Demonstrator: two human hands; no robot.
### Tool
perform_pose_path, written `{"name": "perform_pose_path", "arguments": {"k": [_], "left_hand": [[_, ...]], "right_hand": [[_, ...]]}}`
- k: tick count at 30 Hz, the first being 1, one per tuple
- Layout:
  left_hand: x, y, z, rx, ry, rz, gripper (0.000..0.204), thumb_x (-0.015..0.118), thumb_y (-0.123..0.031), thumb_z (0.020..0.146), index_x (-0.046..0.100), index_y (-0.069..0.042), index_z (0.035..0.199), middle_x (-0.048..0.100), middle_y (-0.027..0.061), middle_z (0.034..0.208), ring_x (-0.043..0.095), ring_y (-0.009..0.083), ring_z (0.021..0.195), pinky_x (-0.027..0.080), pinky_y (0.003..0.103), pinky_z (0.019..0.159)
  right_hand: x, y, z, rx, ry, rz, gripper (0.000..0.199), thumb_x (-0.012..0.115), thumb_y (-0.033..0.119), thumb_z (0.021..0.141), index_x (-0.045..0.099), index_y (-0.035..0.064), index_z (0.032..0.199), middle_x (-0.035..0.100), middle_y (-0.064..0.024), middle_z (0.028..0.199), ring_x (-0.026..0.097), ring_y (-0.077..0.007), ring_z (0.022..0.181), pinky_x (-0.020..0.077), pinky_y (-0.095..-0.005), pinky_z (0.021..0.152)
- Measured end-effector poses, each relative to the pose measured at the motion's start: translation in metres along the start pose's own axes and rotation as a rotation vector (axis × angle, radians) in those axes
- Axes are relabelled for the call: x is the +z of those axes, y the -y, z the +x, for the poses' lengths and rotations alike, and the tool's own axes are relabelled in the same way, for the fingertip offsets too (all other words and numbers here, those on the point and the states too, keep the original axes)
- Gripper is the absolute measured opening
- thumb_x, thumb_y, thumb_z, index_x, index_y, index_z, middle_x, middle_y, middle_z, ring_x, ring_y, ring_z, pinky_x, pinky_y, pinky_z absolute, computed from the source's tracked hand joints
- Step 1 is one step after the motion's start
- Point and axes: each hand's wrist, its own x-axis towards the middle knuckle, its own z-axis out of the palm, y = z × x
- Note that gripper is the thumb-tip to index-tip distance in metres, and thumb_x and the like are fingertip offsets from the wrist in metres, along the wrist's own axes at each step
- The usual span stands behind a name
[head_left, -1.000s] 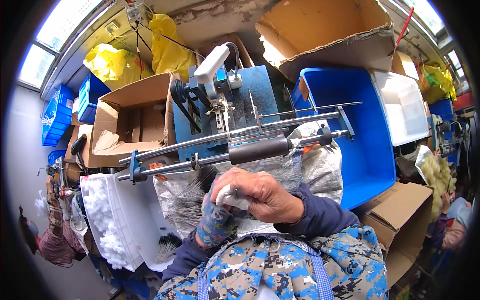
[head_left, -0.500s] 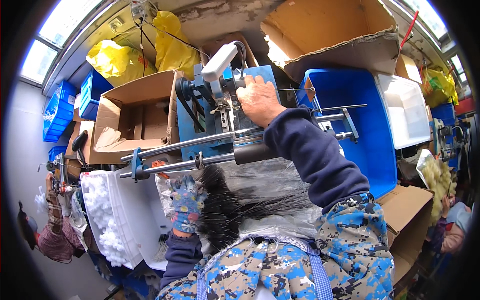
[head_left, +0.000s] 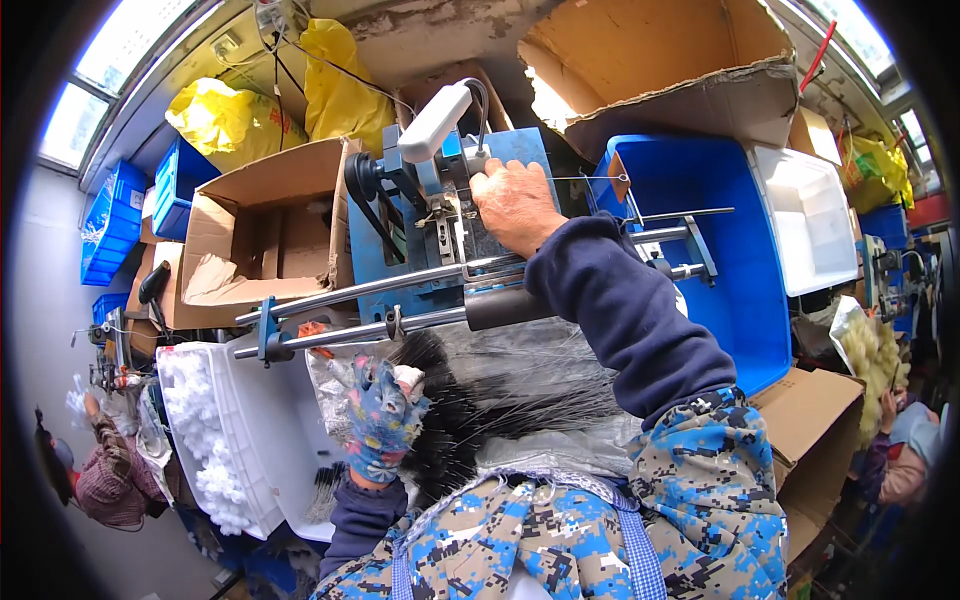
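My right hand (head_left: 517, 207), bare, is closed at the blue bench machine (head_left: 380, 272); what its fingers grip is hidden under them. A thin wire (head_left: 590, 179) runs out to the right beside this hand. Below the machine's metal rods (head_left: 350, 335), my left hand (head_left: 384, 412) wears a flowered blue glove, its fingers curled; I cannot make out what is in them. Right beside it a thick bundle of black bristles (head_left: 445, 420) lies on silvery sheeting (head_left: 560, 345) over my lap, with loose strands spreading to the right.
A blue bin (head_left: 745, 340) stands right of the machine, with a white tub (head_left: 808, 220) beyond it. Cardboard boxes (head_left: 265, 235) flank the machine. At left, a white container (head_left: 245, 440) holds fluffy white pieces. Other people work at the far left (head_left: 110, 470) and far right (head_left: 900, 460).
My left hand has turned and shifted slightly right, its fingers curling in beside the bristles. My right hand stays at the machine, nearly still.
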Motion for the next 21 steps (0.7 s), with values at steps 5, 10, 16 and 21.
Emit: {"name": "perform_pose_path", "arguments": {"k": [5, 10, 16, 21], "left_hand": [[0.005, -0.002, -0.014, -0.264, 0.121, -0.241, 0.040, 0.070, -0.011, 0.057, 0.062, -0.012, 0.096, 0.060, 0.0079, 0.091, 0.056, 0.0312, 0.086, 0.042, 0.044, 0.080], [-0.014, -0.021, 0.006, -0.087, 0.011, -0.214, 0.040, 0.069, -0.008, 0.059, 0.062, -0.013, 0.098, 0.061, 0.0062, 0.089, 0.058, 0.0298, 0.083, 0.040, 0.047, 0.085], [-0.015, -0.011, -0.006, -0.131, -0.055, -0.372, 0.037, 0.067, -0.006, 0.064, 0.062, -0.010, 0.101, 0.061, 0.0078, 0.089, 0.058, 0.0279, 0.081, 0.044, 0.043, 0.077], [-0.017, -0.034, 0.020, 0.088, -0.015, -0.218, 0.040, 0.069, -0.009, 0.062, 0.062, -0.012, 0.102, 0.062, 0.0050, 0.092, 0.059, 0.0270, 0.087, 0.040, 0.046, 0.088]], "right_hand": [[0.015, -0.010, 0.005, 0.039, 0.035, 0.185, 0.016, 0.051, 0.015, 0.077, 0.064, 0.0106, 0.084, 0.059, -0.0115, 0.091, 0.055, -0.0292, 0.090, 0.0380, -0.0449, 0.074], [-0.002, -0.011, 0.001, 0.124, 0.100, 0.073, 0.022, 0.053, 0.019, 0.078, 0.064, 0.0078, 0.093, 0.054, -0.0151, 0.106, 0.047, -0.0320, 0.103, 0.0333, -0.0507, 0.084], [-0.010, -0.015, -0.045, 0.080, -0.107, 0.084, 0.049, 0.067, 0.029, 0.071, 0.055, -0.0020, 0.107, 0.033, -0.0174, 0.128, 0.036, -0.0323, 0.112, 0.0340, -0.0453, 0.086], [-0.022, -0.004, -0.048, 0.187, 0.139, 0.110, 0.062, 0.068, 0.032, 0.072, 0.048, -0.0050, 0.117, 0.036, -0.0177, 0.119, 0.044, -0.0319, 0.107, 0.0426, -0.0426, 0.081]]}}
